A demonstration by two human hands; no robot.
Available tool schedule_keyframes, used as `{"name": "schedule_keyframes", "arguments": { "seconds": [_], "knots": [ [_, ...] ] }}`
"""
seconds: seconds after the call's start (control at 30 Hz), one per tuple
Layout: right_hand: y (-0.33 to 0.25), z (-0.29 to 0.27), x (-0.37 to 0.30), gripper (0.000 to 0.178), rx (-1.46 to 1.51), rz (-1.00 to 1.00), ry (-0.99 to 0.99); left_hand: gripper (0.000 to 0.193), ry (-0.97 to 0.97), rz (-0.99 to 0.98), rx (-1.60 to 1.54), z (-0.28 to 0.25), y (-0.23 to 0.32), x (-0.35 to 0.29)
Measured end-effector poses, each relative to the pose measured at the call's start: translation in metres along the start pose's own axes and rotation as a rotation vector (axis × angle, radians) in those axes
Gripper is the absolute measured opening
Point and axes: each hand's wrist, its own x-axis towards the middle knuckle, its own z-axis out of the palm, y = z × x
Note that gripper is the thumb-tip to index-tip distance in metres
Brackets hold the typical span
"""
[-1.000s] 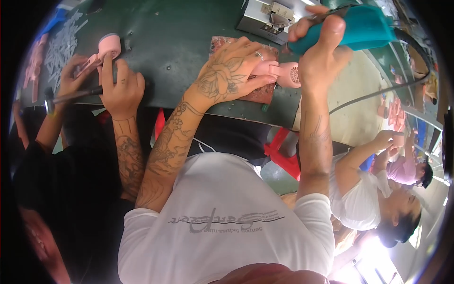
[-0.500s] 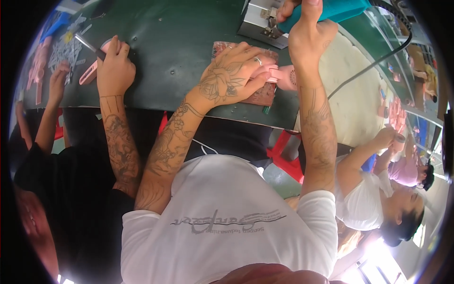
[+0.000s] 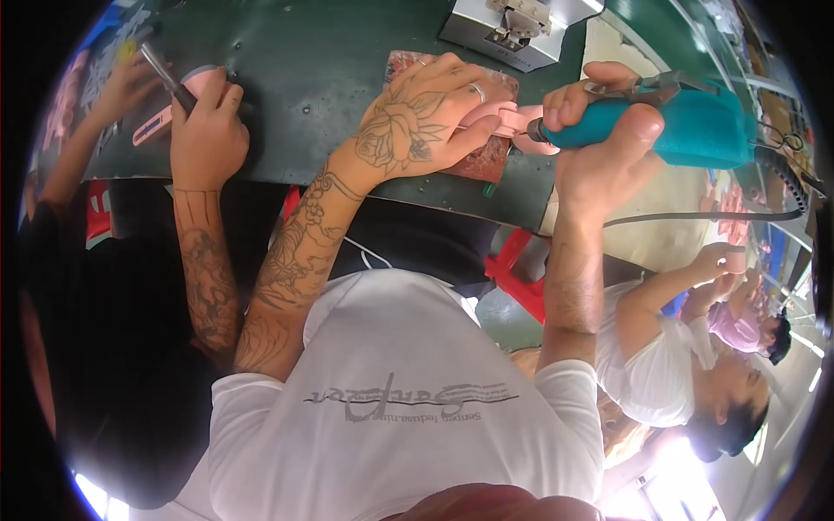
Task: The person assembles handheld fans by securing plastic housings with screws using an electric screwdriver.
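My left hand (image 3: 426,117) lies over a pink plastic housing (image 3: 506,119), pressing it with fingers wrapped round it on a worn reddish pad (image 3: 491,165). Most of the housing is covered by my palm. My right hand (image 3: 599,169) grips a teal electric screwdriver (image 3: 708,126), held level with its tip pointing left. That tip is close to the right end of the housing; whether it touches cannot be made out.
A silver metal box (image 3: 499,39) with a small mechanism on top stands behind the pad. On the left a co-worker's hand (image 3: 208,139) holds a pink part and a dark-handled tool. A cable (image 3: 712,215) runs on the right. A red stool (image 3: 519,273) is below the table edge.
My right hand has brought the screwdriver from beside the silver box down toward the pink housing and turned its tip left. My left hand stays on the housing.
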Motion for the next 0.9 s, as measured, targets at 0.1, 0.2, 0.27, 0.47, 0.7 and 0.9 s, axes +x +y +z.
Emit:
{"name": "schedule_keyframes", "arguments": {
  "seconds": [0.1,0.2,0.27,0.47,0.7,0.9],
  "knots": [
    [0.003,0.001,0.000,0.063,0.026,-0.017,-0.029,0.030,0.013,-0.003,-0.004,0.000,0.001,0.000],
    [0.007,0.002,-0.002,0.062,0.026,0.023,-0.019,0.028,0.038,-0.003,-0.005,0.001,0.002,0.000],
    [0.014,0.001,-0.004,0.057,0.074,0.042,-0.012,0.025,0.034,0.012,0.010,0.001,0.003,0.000],
    [0.017,0.003,-0.003,0.068,0.008,0.042,-0.093,0.018,0.025,0.015,0.054,0.004,0.003,0.001],
    [0.018,0.001,-0.007,0.059,-0.030,-0.074,-0.117,0.025,0.019,0.074,0.108,0.001,0.006,0.003],
    [0.004,-0.002,-0.010,0.065,-0.011,0.164,0.036,0.024,0.053,0.170,0.106,0.005,0.002,-0.002]
  ]
}}
